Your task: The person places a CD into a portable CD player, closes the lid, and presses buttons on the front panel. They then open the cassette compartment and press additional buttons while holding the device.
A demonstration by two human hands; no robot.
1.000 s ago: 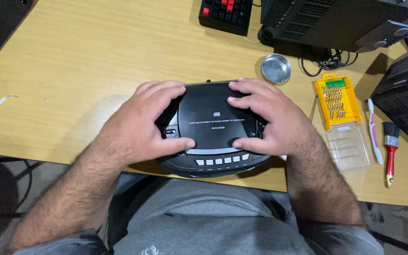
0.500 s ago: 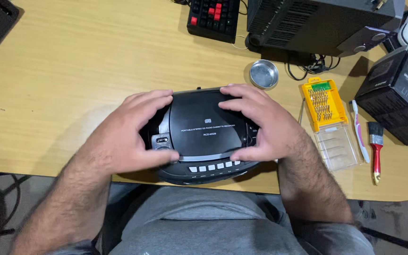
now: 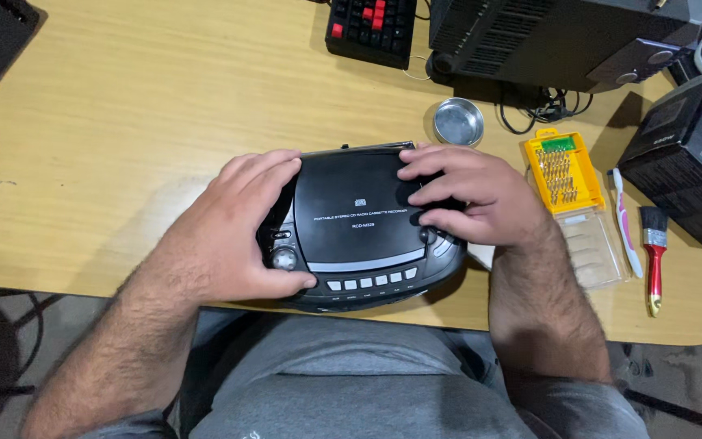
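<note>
A black portable stereo (image 3: 359, 223) with a round disc lid and a row of grey buttons lies at the near edge of the wooden table (image 3: 123, 122). My left hand (image 3: 225, 232) grips its left end, thumb near a silver knob. My right hand (image 3: 473, 199) rests on its right side, fingers curled over the lid's edge.
Right of the stereo stand a small round metal dish (image 3: 458, 122), a yellow bit set in a clear case (image 3: 566, 175), a pink-and-white toothbrush (image 3: 626, 223) and a red-handled brush (image 3: 653, 252). Behind are a black-and-red keyboard (image 3: 371, 28), a black device (image 3: 554, 36) and dark boxes (image 3: 688, 158).
My right hand has slid up from the stereo's right end onto the lid, fingers now curled on its edge. The left hand keeps its grip. The view has shifted slightly.
</note>
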